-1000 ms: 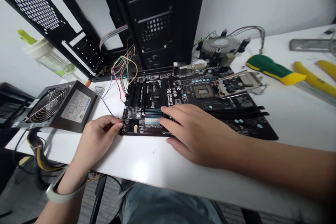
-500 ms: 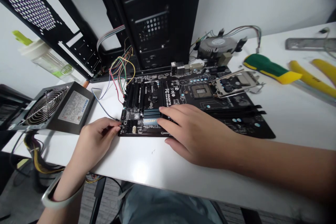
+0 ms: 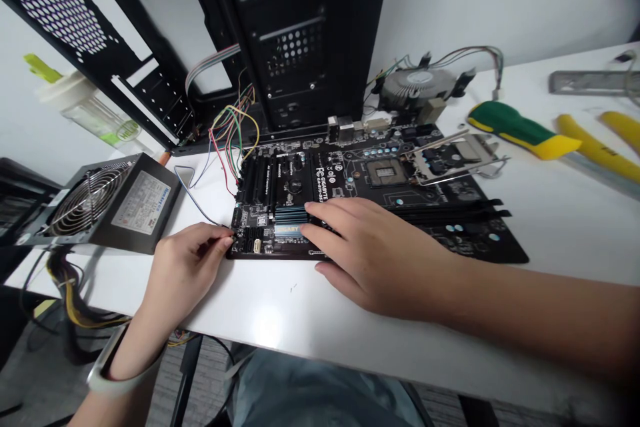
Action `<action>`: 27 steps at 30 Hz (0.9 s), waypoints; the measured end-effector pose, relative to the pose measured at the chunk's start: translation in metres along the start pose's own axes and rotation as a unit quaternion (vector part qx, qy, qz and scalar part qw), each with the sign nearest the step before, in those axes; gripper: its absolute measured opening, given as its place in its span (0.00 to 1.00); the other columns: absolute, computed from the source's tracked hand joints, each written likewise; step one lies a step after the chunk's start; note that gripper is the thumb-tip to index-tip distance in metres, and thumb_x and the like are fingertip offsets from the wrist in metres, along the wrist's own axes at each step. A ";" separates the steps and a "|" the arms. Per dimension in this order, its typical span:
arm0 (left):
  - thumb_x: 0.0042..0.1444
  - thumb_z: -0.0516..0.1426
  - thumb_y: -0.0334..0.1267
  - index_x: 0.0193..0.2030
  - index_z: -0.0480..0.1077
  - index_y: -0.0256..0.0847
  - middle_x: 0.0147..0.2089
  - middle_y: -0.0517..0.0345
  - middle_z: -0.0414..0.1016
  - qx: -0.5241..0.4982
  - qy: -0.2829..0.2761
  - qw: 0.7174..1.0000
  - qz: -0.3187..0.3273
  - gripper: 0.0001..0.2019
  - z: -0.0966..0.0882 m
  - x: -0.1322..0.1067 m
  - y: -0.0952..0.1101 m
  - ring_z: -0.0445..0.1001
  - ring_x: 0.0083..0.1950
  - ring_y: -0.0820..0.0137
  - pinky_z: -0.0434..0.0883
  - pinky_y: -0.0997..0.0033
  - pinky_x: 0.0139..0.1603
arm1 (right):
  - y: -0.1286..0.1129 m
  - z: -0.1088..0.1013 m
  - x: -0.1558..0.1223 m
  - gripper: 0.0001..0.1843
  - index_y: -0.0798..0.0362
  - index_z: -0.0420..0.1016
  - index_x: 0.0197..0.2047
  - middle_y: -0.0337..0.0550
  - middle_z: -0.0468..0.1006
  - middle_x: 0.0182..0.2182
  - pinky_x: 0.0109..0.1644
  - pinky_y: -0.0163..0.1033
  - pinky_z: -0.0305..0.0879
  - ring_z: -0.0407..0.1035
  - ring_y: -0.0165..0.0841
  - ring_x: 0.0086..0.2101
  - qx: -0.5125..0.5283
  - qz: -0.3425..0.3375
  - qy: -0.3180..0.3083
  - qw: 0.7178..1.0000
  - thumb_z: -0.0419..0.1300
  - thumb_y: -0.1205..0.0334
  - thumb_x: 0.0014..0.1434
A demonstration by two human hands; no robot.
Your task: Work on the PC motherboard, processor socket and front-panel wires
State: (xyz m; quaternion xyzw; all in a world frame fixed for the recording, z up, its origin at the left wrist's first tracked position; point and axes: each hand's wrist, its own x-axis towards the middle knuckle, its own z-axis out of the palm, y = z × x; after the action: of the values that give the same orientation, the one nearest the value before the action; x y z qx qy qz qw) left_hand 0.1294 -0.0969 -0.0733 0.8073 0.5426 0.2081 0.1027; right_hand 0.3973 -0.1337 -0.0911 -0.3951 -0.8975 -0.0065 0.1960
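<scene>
A black Gigabyte motherboard point(image 3: 357, 177) lies flat on the white table. At its front left corner, the fingertips of my left hand point(image 3: 193, 257) are pinched on the connector end of a thin blue and white wire point(image 3: 197, 205), which touches the board there. The connector itself is mostly hidden by the fingers. My right hand point(image 3: 367, 253) lies over the front edge of the board, its fingers apart, with fingertips on the blue striped heatsink point(image 3: 289, 221). Several coloured wires point(image 3: 235, 133) run from the case into the board's left end.
Behind the board stands a black computer case point(image 3: 310, 7). On the left are a power supply point(image 3: 120, 197) and a lidded bottle point(image 3: 95, 113). A CPU cooler point(image 3: 417, 85), a green and yellow screwdriver point(image 3: 520, 128) and yellow-handled pliers point(image 3: 595, 143) lie to the right.
My left fingers have pressed slightly further right and onto the board's corner with the wire end. My right hand stays on the heatsink. The view has shifted slightly.
</scene>
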 end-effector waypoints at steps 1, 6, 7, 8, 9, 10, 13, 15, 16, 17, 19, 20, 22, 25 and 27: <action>0.57 0.55 0.45 0.33 0.76 0.41 0.31 0.56 0.80 -0.005 0.002 1.000 -0.007 0.12 0.000 0.000 0.000 0.76 0.28 0.68 0.71 0.71 0.31 | 0.000 0.000 0.000 0.15 0.62 0.75 0.46 0.62 0.74 0.50 0.43 0.52 0.68 0.70 0.47 0.44 0.001 0.000 0.000 1.000 0.54 0.62 0.61; 0.55 0.56 0.45 0.32 0.76 0.41 0.30 0.57 0.80 -0.019 0.007 0.999 -0.029 0.12 0.001 0.001 0.003 0.75 0.27 0.69 0.72 0.72 0.31 | 0.000 -0.001 -0.001 0.15 0.62 0.75 0.45 0.63 0.74 0.49 0.43 0.52 0.69 0.70 0.48 0.43 0.006 -0.001 0.006 1.000 0.54 0.63 0.60; 0.55 0.56 0.45 0.32 0.76 0.41 0.30 0.58 0.80 -0.021 0.006 0.999 -0.033 0.12 0.000 0.001 0.003 0.74 0.27 0.70 0.72 0.72 0.31 | 0.000 -0.001 -0.001 0.15 0.62 0.75 0.45 0.63 0.74 0.49 0.42 0.52 0.69 0.70 0.48 0.43 0.008 -0.001 0.006 1.000 0.54 0.63 0.60; 0.55 0.56 0.46 0.32 0.76 0.41 0.30 0.58 0.80 -0.022 0.007 0.999 -0.037 0.12 0.000 0.001 0.003 0.74 0.26 0.70 0.72 0.72 0.31 | -0.001 -0.001 0.000 0.15 0.62 0.75 0.45 0.63 0.74 0.49 0.42 0.52 0.69 0.71 0.48 0.43 0.009 -0.001 0.005 1.000 0.54 0.63 0.60; 0.55 0.56 0.46 0.32 0.76 0.41 0.29 0.58 0.80 -0.024 0.008 0.999 -0.041 0.12 0.000 0.001 0.003 0.74 0.26 0.70 0.72 0.72 0.31 | -0.001 -0.001 0.000 0.15 0.62 0.75 0.45 0.62 0.74 0.49 0.42 0.52 0.69 0.71 0.48 0.43 0.010 0.001 0.004 1.000 0.54 0.63 0.60; 0.55 0.56 0.46 0.32 0.76 0.41 0.30 0.58 0.80 -0.025 0.009 0.999 -0.045 0.12 0.000 0.001 0.003 0.74 0.27 0.70 0.72 0.72 0.31 | -0.001 -0.001 0.000 0.15 0.62 0.75 0.45 0.62 0.74 0.49 0.42 0.52 0.69 0.71 0.48 0.43 0.010 0.002 0.003 1.000 0.54 0.63 0.60; 0.55 0.56 0.46 0.33 0.77 0.42 0.30 0.58 0.80 -0.025 0.008 0.999 -0.047 0.12 0.000 0.000 0.003 0.75 0.27 0.69 0.72 0.72 0.31 | 0.000 -0.001 0.000 0.15 0.62 0.75 0.45 0.62 0.74 0.49 0.42 0.52 0.69 0.70 0.48 0.43 0.009 0.005 0.002 1.000 0.54 0.63 0.60; 0.56 0.56 0.46 0.33 0.77 0.42 0.30 0.58 0.80 -0.019 0.006 0.999 -0.038 0.12 0.000 0.000 0.002 0.75 0.27 0.69 0.72 0.72 0.30 | 0.000 -0.001 -0.001 0.15 0.62 0.75 0.45 0.62 0.74 0.50 0.43 0.52 0.68 0.70 0.48 0.43 0.008 0.003 0.000 1.000 0.54 0.62 0.61; 0.56 0.56 0.45 0.33 0.77 0.42 0.30 0.58 0.80 -0.015 0.006 0.999 -0.029 0.12 0.001 0.000 0.002 0.75 0.27 0.69 0.72 0.72 0.30 | 0.000 -0.001 -0.001 0.15 0.62 0.75 0.45 0.62 0.73 0.50 0.43 0.52 0.68 0.70 0.48 0.43 0.007 0.002 -0.001 1.000 0.54 0.62 0.61; 0.56 0.56 0.45 0.33 0.77 0.41 0.31 0.58 0.80 -0.010 0.008 1.000 -0.017 0.12 0.001 0.000 0.002 0.75 0.28 0.69 0.72 0.72 0.31 | 0.000 -0.002 -0.001 0.15 0.61 0.75 0.46 0.62 0.73 0.50 0.44 0.52 0.67 0.70 0.47 0.44 0.006 0.001 -0.004 1.000 0.53 0.62 0.61; 0.57 0.56 0.44 0.33 0.76 0.41 0.31 0.58 0.80 0.004 0.010 1.000 0.012 0.11 0.001 0.000 0.001 0.76 0.28 0.70 0.71 0.73 0.31 | 0.000 -0.002 -0.001 0.15 0.61 0.75 0.46 0.62 0.73 0.50 0.43 0.51 0.67 0.70 0.46 0.43 0.005 0.003 -0.010 1.000 0.53 0.62 0.61; 0.57 0.56 0.43 0.33 0.76 0.40 0.31 0.58 0.80 0.011 0.010 1.000 0.026 0.11 0.001 0.000 0.001 0.76 0.29 0.70 0.71 0.73 0.31 | 0.000 -0.002 -0.001 0.15 0.61 0.75 0.46 0.62 0.74 0.49 0.43 0.51 0.67 0.69 0.46 0.43 0.004 0.004 -0.013 1.000 0.53 0.62 0.61; 0.58 0.55 0.42 0.33 0.76 0.40 0.31 0.57 0.80 0.025 0.009 0.999 0.048 0.11 0.001 0.000 0.001 0.77 0.30 0.70 0.70 0.74 0.31 | 0.000 -0.003 -0.001 0.15 0.61 0.74 0.46 0.61 0.74 0.48 0.43 0.50 0.66 0.69 0.46 0.42 0.004 0.007 -0.018 1.000 0.53 0.62 0.61; 0.58 0.55 0.42 0.32 0.76 0.40 0.32 0.57 0.80 0.033 0.004 0.997 0.063 0.11 0.001 0.001 0.001 0.77 0.31 0.69 0.70 0.74 0.30 | -0.001 -0.003 0.000 0.15 0.61 0.75 0.46 0.60 0.74 0.48 0.43 0.51 0.66 0.70 0.46 0.42 0.003 0.008 -0.019 1.000 0.53 0.61 0.61; 0.58 0.55 0.42 0.32 0.76 0.40 0.32 0.57 0.80 0.033 0.002 0.998 0.061 0.11 0.001 0.000 0.002 0.78 0.31 0.69 0.70 0.73 0.30 | -0.001 -0.003 0.000 0.15 0.61 0.75 0.46 0.60 0.74 0.48 0.42 0.51 0.66 0.70 0.46 0.42 0.002 0.009 -0.018 1.000 0.53 0.61 0.61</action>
State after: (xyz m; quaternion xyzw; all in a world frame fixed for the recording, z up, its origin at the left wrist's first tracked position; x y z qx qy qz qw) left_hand 0.1317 -0.0971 -0.0738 0.8414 0.4994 0.1969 0.0621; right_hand 0.3979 -0.1349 -0.0879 -0.4028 -0.8972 0.0044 0.1809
